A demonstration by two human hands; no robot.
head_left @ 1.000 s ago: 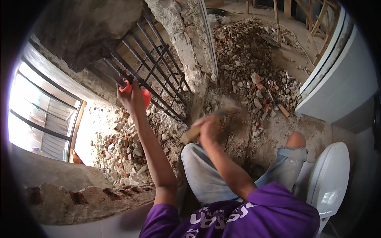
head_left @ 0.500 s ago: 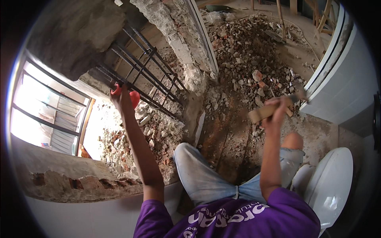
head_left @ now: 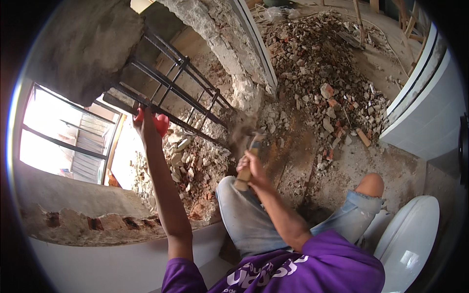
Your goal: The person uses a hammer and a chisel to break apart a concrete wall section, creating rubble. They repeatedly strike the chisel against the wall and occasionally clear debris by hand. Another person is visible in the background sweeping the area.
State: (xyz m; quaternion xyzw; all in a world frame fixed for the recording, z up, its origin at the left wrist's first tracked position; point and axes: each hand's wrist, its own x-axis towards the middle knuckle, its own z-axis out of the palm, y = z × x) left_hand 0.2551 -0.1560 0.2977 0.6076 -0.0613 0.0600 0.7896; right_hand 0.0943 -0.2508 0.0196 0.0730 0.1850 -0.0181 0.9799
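Observation:
My left hand (head_left: 146, 128) is wrapped round a chisel (head_left: 161, 125) with a red hand guard, its dark shaft lying beside the exposed steel bars. These ribbed reinforcing bars (head_left: 171, 87), tied with stirrups, run from the broken concrete column (head_left: 78, 49) to the rubble. In my right hand (head_left: 254, 171) is a hammer (head_left: 243, 183), gripped by its pale wooden handle. The hammer's head points away from me, over the ground to the right of the bars' near end, and is slightly blurred.
Broken brick and concrete lie in a large heap (head_left: 322, 58) ahead and in another pile (head_left: 181, 166) under the bars. A barred window (head_left: 63, 132) is at left. A white toilet (head_left: 408, 239) stands close at my right, below a tiled wall (head_left: 420, 107). A wood piece (head_left: 363, 137) lies on the floor.
My right hand has swung the hammer leftward from the right side toward the bars. My left hand keeps hold of the chisel, whose dark shaft now shows more clearly. The view has shifted slightly.

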